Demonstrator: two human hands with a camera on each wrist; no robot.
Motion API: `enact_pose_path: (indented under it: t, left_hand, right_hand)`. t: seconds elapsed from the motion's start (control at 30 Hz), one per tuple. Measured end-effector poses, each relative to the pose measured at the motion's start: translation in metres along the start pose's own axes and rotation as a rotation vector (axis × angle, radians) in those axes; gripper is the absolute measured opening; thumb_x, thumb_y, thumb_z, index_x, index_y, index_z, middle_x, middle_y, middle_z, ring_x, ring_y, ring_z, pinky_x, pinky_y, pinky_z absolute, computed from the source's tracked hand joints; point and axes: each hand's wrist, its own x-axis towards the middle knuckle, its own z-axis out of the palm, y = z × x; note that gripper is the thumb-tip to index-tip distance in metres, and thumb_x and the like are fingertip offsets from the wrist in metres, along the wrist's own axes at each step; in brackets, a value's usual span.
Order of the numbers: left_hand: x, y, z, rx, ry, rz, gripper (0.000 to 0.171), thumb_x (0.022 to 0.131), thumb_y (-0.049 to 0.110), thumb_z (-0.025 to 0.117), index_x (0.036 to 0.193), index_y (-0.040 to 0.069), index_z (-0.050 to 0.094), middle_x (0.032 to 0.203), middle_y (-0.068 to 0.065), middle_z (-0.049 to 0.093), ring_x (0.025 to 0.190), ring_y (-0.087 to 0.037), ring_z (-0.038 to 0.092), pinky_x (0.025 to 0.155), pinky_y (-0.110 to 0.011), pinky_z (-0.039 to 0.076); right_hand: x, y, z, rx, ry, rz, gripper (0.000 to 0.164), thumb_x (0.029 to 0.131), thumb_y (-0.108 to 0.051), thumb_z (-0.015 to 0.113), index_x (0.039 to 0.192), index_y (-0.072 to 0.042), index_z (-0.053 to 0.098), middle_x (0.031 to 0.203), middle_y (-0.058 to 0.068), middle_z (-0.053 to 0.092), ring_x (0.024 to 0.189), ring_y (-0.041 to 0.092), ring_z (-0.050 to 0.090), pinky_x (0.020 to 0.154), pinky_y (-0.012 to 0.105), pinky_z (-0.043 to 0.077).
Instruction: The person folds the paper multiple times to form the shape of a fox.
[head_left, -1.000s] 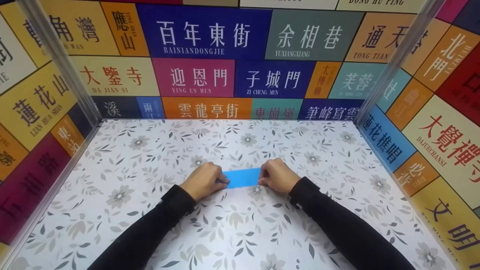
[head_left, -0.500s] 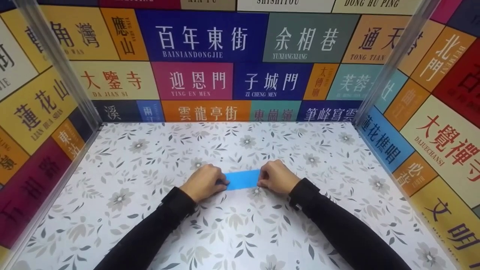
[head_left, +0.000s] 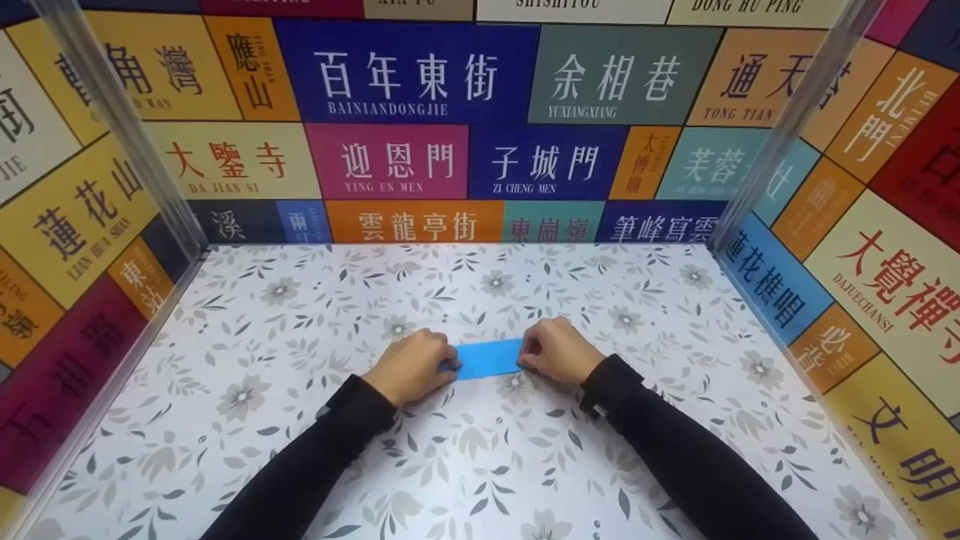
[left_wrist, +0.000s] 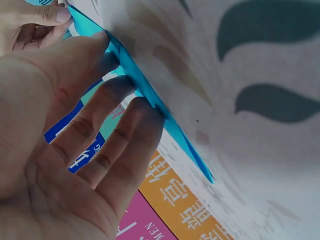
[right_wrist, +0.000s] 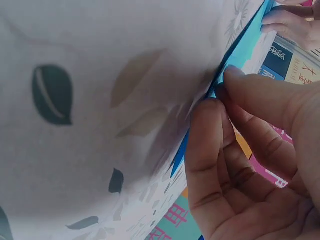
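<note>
A narrow blue strip of paper (head_left: 487,358) lies crosswise on the table between my two hands. My left hand (head_left: 416,366) is at its left end. In the left wrist view the thumb and fingertips sit on the blue paper (left_wrist: 187,145), which appears layered near the thumb. My right hand (head_left: 561,351) pinches the right end. In the right wrist view the thumb and index finger meet at the edge of the paper (right_wrist: 245,42), with the other fingers curled below. Both ends of the strip are partly hidden by fingers.
The table (head_left: 300,465) has a white cover with grey flowers and leaves. Around it stand panels of coloured blocks with Chinese lettering, a back wall (head_left: 405,71) and two side walls. Clear corner posts (head_left: 780,142) join the panels.
The head view has tilted slightly. My left fingers have shifted a little at the strip's left end; my right hand and the paper stay almost in place.
</note>
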Motion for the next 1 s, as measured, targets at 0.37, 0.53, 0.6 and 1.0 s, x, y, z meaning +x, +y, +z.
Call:
enact_pose_path:
  t: [0.37, 0.53, 0.6, 1.0]
  left_hand:
    - [0.002, 0.001, 0.010, 0.070, 0.058, 0.002, 0.009, 0.099, 0.022, 0.092, 0.104, 0.015, 0.091, 0.104, -0.006, 0.080, 0.094, -0.030, 0.075, 0.079, -0.051, 0.069]
    - [0.007, 0.003, 0.008, 0.101, 0.066, 0.001, 0.007, 0.099, 0.023, 0.093, 0.100, 0.016, 0.090, 0.110, -0.005, 0.081, 0.098, -0.031, 0.077, 0.079, -0.052, 0.069]
    - [0.008, 0.003, 0.009, 0.097, 0.071, 0.003, 0.007, 0.098, 0.021, 0.093, 0.098, 0.015, 0.089, 0.114, -0.006, 0.082, 0.102, -0.032, 0.077, 0.080, -0.052, 0.070]
    - [0.016, 0.004, 0.014, 0.018, 0.068, 0.013, 0.002, 0.098, 0.008, 0.087, 0.099, 0.007, 0.086, 0.107, -0.008, 0.080, 0.099, -0.032, 0.079, 0.089, -0.050, 0.070]
  right_hand:
    - [0.006, 0.007, -0.005, -0.006, 0.050, 0.031, 0.003, 0.096, -0.008, 0.091, 0.095, -0.007, 0.089, 0.091, 0.008, 0.086, 0.086, 0.024, 0.077, 0.088, 0.048, 0.067]
    - [0.011, 0.010, -0.007, 0.005, 0.055, 0.048, 0.004, 0.097, -0.007, 0.090, 0.100, -0.006, 0.089, 0.095, 0.010, 0.087, 0.092, 0.028, 0.080, 0.093, 0.051, 0.067]
    - [0.013, 0.011, -0.008, 0.004, 0.055, 0.058, 0.007, 0.098, -0.009, 0.090, 0.103, -0.005, 0.089, 0.096, 0.010, 0.086, 0.092, 0.028, 0.080, 0.092, 0.050, 0.067]
    - [0.014, 0.017, -0.004, -0.027, 0.044, 0.070, 0.017, 0.097, -0.014, 0.093, 0.108, -0.003, 0.088, 0.103, 0.014, 0.086, 0.101, 0.033, 0.080, 0.097, 0.055, 0.066]
